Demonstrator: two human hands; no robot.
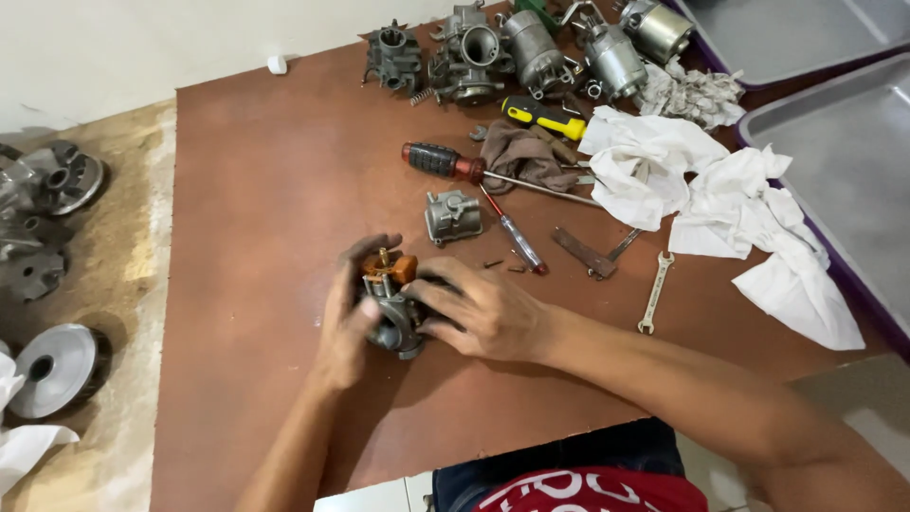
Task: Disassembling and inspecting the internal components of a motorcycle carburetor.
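Note:
Both my hands hold a small grey metal carburetor (396,318) over the brown board (275,190). An orange float (391,268) sticks up from its top. My left hand (346,318) cups its left side, thumb and fingers wrapped around. Gripping it from the right is my right hand (479,308), fingers across the body. Just beyond lies a loose grey metal bowl part (451,214) and several small screws (502,265).
A red-and-black screwdriver (445,163), a thin screwdriver (517,237), a yellow-handled tool (545,117), a wrench (654,294), white rags (701,190) and a brown rag (521,152) lie ahead. More carburetors (474,57) sit at the far edge. Grey trays (844,161) stand right; metal pulleys (52,365) lie left.

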